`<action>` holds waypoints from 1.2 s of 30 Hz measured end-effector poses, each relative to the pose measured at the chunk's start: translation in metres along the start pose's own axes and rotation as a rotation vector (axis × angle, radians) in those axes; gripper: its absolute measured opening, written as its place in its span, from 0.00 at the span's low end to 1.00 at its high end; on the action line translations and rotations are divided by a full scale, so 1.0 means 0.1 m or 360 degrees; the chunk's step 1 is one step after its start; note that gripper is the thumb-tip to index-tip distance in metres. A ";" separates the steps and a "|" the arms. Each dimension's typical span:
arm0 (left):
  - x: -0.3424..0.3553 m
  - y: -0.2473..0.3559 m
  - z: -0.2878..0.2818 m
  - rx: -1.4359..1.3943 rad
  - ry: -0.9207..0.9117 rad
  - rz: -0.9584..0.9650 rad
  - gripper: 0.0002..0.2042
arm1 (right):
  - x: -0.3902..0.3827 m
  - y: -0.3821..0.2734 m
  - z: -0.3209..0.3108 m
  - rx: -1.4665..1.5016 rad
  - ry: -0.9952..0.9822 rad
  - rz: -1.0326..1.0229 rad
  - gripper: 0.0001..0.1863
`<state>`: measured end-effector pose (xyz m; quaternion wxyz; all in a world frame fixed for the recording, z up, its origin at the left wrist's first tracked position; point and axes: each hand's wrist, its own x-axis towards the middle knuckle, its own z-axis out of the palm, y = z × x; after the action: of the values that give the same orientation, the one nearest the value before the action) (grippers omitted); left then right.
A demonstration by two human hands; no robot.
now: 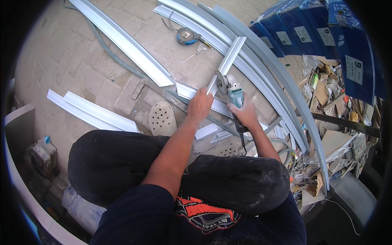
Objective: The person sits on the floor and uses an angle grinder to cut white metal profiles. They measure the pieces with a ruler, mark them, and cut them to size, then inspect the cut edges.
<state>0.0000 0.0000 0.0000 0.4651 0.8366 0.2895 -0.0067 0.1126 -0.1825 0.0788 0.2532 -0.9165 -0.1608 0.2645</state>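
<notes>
My right hand (245,112) is wrapped round the teal body of an angle grinder (236,96). The grinder's round disc (221,83) is against or right beside a short white metal profile (232,53); exact contact I cannot tell. That piece slants up to the right, its far end lying over long white strips. With closed fingers my left hand (200,104) grips the near end of the profile, close to the disc. Under it runs another white profile (185,90), crossing below both hands. The grinder's black cord (243,143) drops toward my knee.
Long white profiles (126,45) lie on the paved floor, with shorter ones (90,111) at left. A blue tape measure (188,36) sits ahead. A grey hose (107,49) winds beneath the work. Blue cartons (302,32) and a rubble heap (330,94) stand at right.
</notes>
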 end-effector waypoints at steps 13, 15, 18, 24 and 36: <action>-0.04 -0.05 0.05 -0.0003 0.0006 0.0056 0.14 | -0.01 0.01 0.00 0.0031 -0.0020 0.0034 0.46; -0.04 -0.05 0.05 -0.0013 0.0018 0.0053 0.15 | -0.01 0.05 0.02 -0.0015 -0.0022 0.0032 0.46; -0.03 -0.04 0.03 -0.0033 0.0011 0.0020 0.16 | -0.04 0.11 0.06 -0.0079 -0.0003 0.0001 0.46; -0.06 0.17 -0.14 -0.0025 0.0432 -0.0382 0.28 | -0.35 0.26 -0.05 0.0263 0.0323 0.0045 0.41; -1.02 0.89 0.38 0.0165 -0.0563 0.1510 0.24 | -1.00 0.81 -0.36 0.2607 0.0635 0.0572 0.28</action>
<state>-0.0314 -0.1145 0.0759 0.4168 0.8839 -0.2063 0.0492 0.0655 -0.3049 0.1012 0.8123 -0.4860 0.2756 0.1674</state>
